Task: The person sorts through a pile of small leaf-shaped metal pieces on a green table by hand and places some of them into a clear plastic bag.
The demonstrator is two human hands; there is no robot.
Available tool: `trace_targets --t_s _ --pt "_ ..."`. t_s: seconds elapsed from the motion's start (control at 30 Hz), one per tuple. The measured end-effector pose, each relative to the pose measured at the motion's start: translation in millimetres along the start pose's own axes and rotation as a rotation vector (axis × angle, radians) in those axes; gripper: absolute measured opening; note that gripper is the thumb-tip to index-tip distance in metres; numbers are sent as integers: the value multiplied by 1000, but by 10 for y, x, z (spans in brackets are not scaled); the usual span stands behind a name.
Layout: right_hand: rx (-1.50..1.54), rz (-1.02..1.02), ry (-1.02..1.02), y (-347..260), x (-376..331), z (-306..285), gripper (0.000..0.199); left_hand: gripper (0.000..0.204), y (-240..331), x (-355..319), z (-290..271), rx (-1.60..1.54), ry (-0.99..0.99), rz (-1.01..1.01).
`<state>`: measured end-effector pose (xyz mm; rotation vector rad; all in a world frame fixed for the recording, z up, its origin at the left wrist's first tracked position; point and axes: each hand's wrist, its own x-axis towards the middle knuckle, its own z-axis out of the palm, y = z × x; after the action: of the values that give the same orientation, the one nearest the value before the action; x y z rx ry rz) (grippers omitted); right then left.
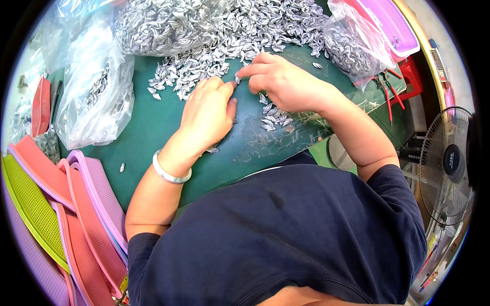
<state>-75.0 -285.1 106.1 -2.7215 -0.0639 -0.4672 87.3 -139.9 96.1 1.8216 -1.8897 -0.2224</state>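
A big heap of small silver-grey leaf-shaped pieces point(250, 30) spreads over the far part of a green table point(158, 127). At its near edge my left hand point(206, 109), with a pale bangle on the wrist, rests with its fingers bent and pressed together; what lies under them is hidden. My right hand point(283, 84) is closed, its fingertips on a small silver piece point(238, 78) beside the left fingertips. Near the right palm lies a little group of the same pieces point(275, 118). A few more pieces point(213, 150) show beside my left wrist.
Clear plastic bags point(94, 102) stand at the left, and a filled bag point(352, 51) at the right. Red-handled pliers point(390, 94) hang by the right table edge. Stacked pink, purple and green baskets point(87, 214) fill the lower left. A black fan point(449, 163) stands at right.
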Motion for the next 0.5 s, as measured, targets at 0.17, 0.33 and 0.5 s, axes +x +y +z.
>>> trace_targets --t_s 0.17,0.33,0.5 --pt "-76 26 -92 -50 -44 -57 13 29 3 -5 3 -10 0 2" --pt "0 53 -173 -110 -114 -182 17 30 51 25 8 -38 -15 38" --pt "118 94 -112 -18 -104 -236 18 30 167 93 49 -31 -100 106"
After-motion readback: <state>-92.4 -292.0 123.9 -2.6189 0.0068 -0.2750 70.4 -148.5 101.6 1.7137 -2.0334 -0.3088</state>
